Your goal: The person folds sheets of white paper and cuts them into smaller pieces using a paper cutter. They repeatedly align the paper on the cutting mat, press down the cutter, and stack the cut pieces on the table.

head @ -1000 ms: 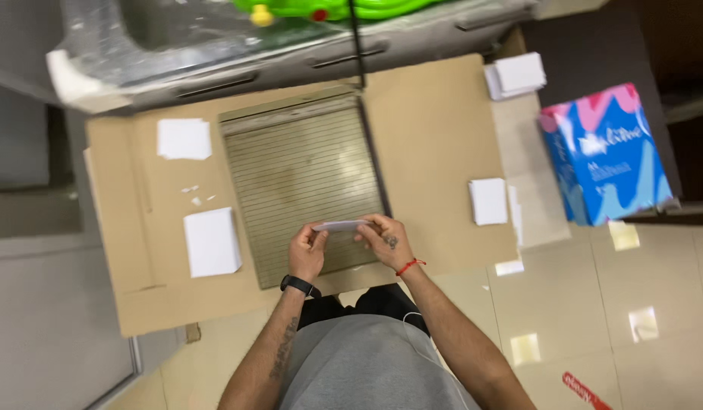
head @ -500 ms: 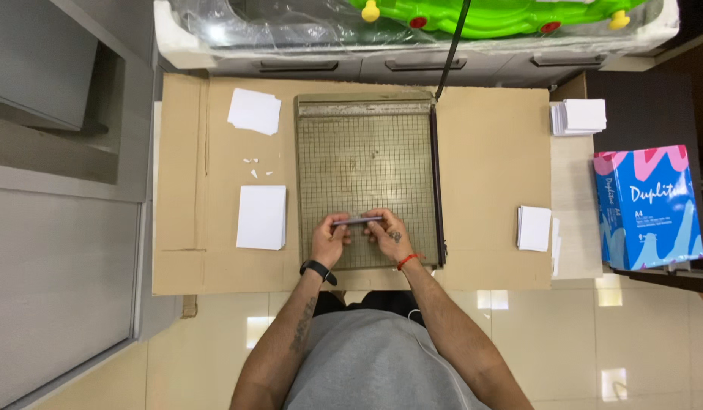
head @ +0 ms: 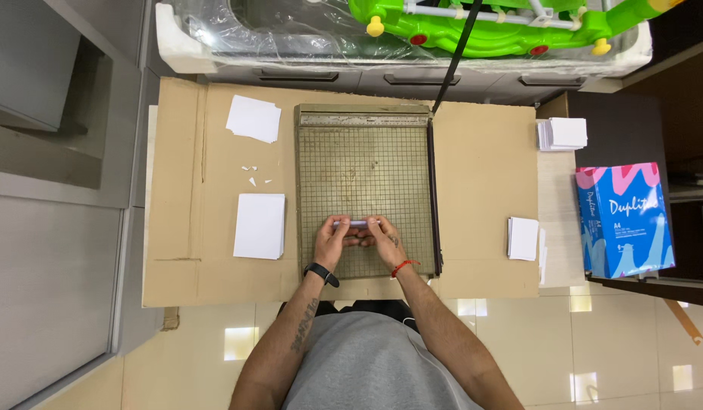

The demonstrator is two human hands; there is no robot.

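Both hands meet over the near part of a gridded paper cutter [head: 363, 163] that lies on flat cardboard [head: 480, 190]. My left hand [head: 330, 241] and my right hand [head: 383, 237] together pinch a small stack of white paper [head: 351, 223], held edge-up just above the cutter bed. A black band is on the left wrist, a red cord on the right. The cutter's long black blade arm [head: 454, 57] is raised and points away to the upper right.
White paper stacks lie left of the cutter [head: 259, 225], at the far left [head: 253, 118], right of it [head: 524, 238] and at the far right [head: 562, 134]. A blue-pink paper ream box [head: 623, 220] stands right. A plastic-wrapped green toy [head: 473, 23] sits beyond.
The view has swung and levelled, so the cutter now sits square in front. The hands stay together on the paper stack over the cutter's near part.
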